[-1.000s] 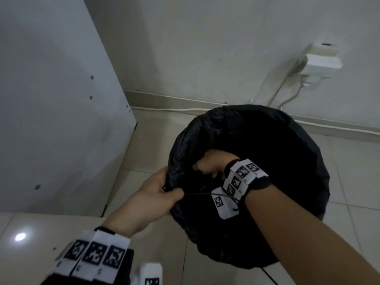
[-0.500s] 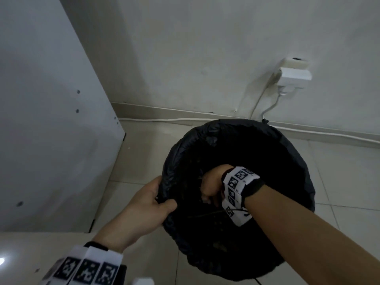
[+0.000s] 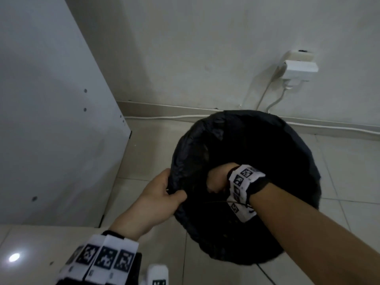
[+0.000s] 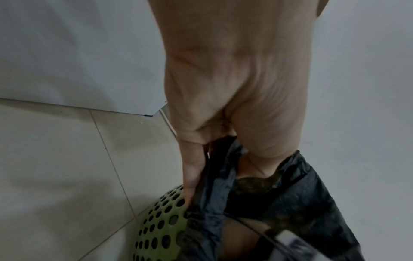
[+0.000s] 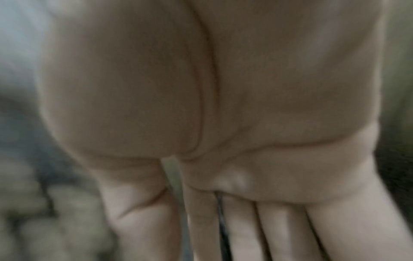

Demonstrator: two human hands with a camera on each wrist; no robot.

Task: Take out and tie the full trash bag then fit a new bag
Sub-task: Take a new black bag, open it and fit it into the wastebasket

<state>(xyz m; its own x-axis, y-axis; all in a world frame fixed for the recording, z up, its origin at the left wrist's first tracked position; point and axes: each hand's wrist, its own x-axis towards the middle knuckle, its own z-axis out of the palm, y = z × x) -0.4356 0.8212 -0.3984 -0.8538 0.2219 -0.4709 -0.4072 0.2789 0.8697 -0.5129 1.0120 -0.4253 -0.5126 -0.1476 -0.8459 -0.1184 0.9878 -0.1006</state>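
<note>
A black trash bag lines a round green perforated bin on the floor, its rim folded over the bin's edge. My left hand pinches the bag's rim at the near left, thumb inside and fingers outside; the left wrist view shows the bunched black plastic in that left hand. My right hand is down inside the bag by the left wall. In the blurred right wrist view the right hand has straight fingers held side by side, holding nothing.
A tall white cabinet panel stands close on the left. A wall socket with a plug is behind the bin, and a white cable runs along the baseboard. Pale floor tiles surround the bin.
My right hand has sunk slightly lower and nearer inside the bag. My left hand keeps its pinch on the rim. The head view has shifted a little.
</note>
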